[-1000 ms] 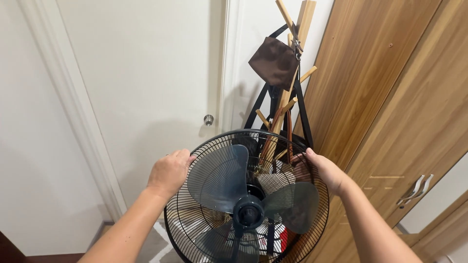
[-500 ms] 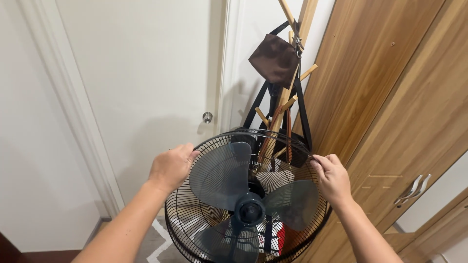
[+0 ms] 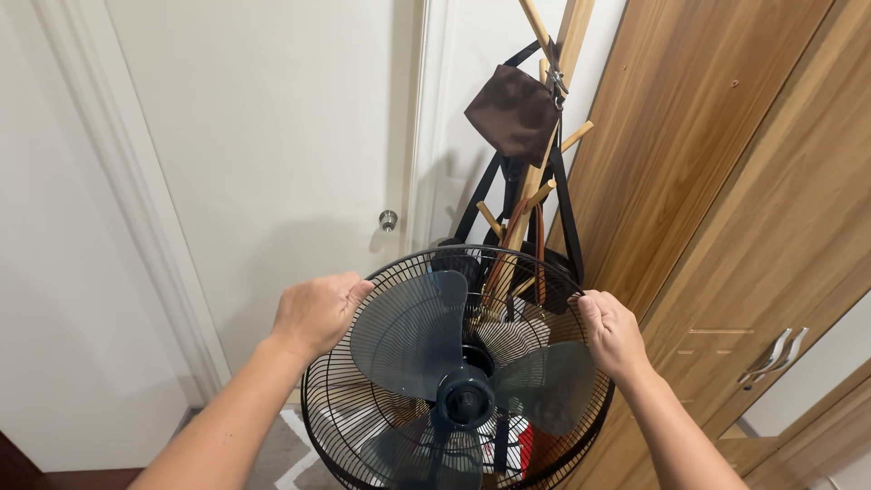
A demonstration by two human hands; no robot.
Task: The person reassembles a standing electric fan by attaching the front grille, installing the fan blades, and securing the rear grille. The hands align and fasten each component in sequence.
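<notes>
Nearest, the black wire fan guard [image 3: 363, 426] stands in front of the person, blue blades [image 3: 408, 331] exposed. The left hand [image 3: 316, 313] has its grip curled closed over the guard's upper left rim; the right hand [image 3: 612, 334] pinches the right rim. Behind are a coat rack [image 3: 535, 172], a white door [image 3: 272, 136] and a wooden wardrobe [image 3: 726, 181].

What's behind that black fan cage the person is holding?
Behind the fan cage stands a wooden coat rack with a brown pouch and black straps. Its base is hidden by the cage and blades.
</notes>
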